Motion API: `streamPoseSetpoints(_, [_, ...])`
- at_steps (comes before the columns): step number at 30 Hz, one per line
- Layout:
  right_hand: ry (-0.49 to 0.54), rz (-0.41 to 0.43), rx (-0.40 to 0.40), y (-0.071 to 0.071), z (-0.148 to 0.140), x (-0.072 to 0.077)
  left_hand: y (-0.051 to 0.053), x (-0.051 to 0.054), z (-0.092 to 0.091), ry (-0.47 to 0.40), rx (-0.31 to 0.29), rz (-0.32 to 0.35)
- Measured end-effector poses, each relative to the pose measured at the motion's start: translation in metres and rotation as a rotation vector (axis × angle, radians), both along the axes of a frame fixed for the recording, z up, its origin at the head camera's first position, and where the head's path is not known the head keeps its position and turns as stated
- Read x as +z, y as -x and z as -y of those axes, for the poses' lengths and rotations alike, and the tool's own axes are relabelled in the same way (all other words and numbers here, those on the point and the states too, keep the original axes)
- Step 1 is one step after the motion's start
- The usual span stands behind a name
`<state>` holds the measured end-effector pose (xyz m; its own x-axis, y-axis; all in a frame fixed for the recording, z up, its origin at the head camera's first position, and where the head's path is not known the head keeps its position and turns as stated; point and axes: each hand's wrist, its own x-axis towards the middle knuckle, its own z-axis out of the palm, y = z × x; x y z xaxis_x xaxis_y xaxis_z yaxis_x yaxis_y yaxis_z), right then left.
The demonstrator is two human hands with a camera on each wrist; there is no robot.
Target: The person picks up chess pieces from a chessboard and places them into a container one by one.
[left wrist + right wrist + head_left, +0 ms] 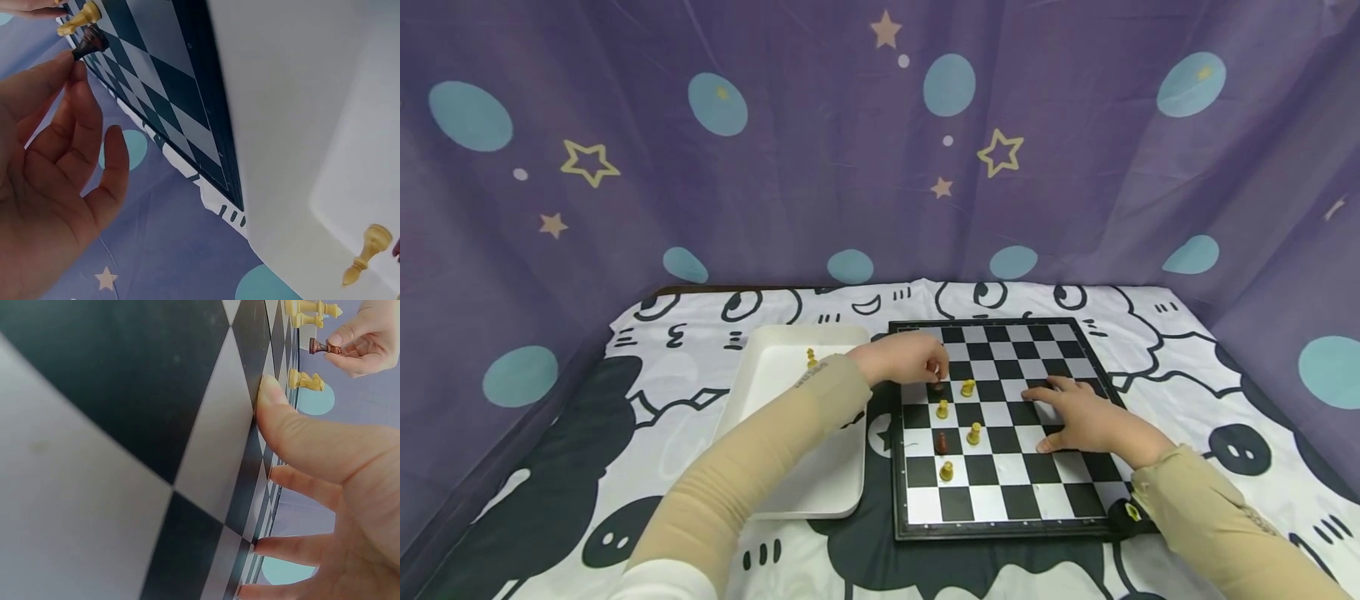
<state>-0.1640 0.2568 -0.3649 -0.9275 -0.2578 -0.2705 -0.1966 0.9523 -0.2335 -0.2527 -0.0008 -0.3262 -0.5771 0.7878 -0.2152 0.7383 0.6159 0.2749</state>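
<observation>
My left hand (904, 358) pinches the top of a dark brown chess piece (92, 40) between thumb and fingertips, at the left side of the chessboard (1000, 528). The piece's base is at the board surface; whether it touches is unclear. Close by stand a yellow piece (967, 387) and another yellow piece (942, 409). Nearer the front are a yellow piece (973, 433), a brown piece (942, 443) and a yellow piece (947, 471). My right hand (1086, 421) rests with spread fingers on the right part of the board, holding nothing.
A white tray (811, 514) lies left of the board, partly beneath my left forearm in the head view, with a yellow piece (369, 250) inside. A small black and yellow object (1132, 512) is by the board's front right corner. A purple curtain (850, 150) hangs behind.
</observation>
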Motion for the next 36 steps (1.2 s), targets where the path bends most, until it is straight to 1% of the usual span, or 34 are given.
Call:
streamPoseSetpoints(5, [0.001, -0.004, 0.005, 0.000, 0.000, 0.000, -0.002, 0.002, 0.004, -0.007, 0.019, 0.006])
streamPoseSetpoints(9, [0.003, -0.005, 0.009, 0.000, -0.001, 0.000, -0.002, 0.001, 0.006, -0.013, 0.040, 0.024])
streamPoseSetpoints(13, [0.008, -0.002, 0.005, 0.000, -0.001, 0.000, -0.003, -0.001, 0.008, -0.019, 0.046, 0.036])
streamPoseSetpoints(19, [0.007, -0.011, 0.015, -0.001, -0.001, 0.001, -0.003, -0.002, 0.008, -0.029, 0.029, 0.006])
streamPoseSetpoints(27, [0.005, -0.008, 0.015, -0.001, 0.000, 0.001, -0.009, -0.002, 0.009, -0.018, 0.034, 0.022])
streamPoseSetpoints(33, [-0.003, -0.001, 0.009, 0.000, 0.000, 0.001, -0.011, 0.000, 0.013, -0.005, 0.031, -0.013])
streamPoseSetpoints(36, [-0.008, 0.003, 0.006, 0.000, 0.000, 0.002, -0.013, 0.000, 0.017, -0.017, 0.024, -0.023])
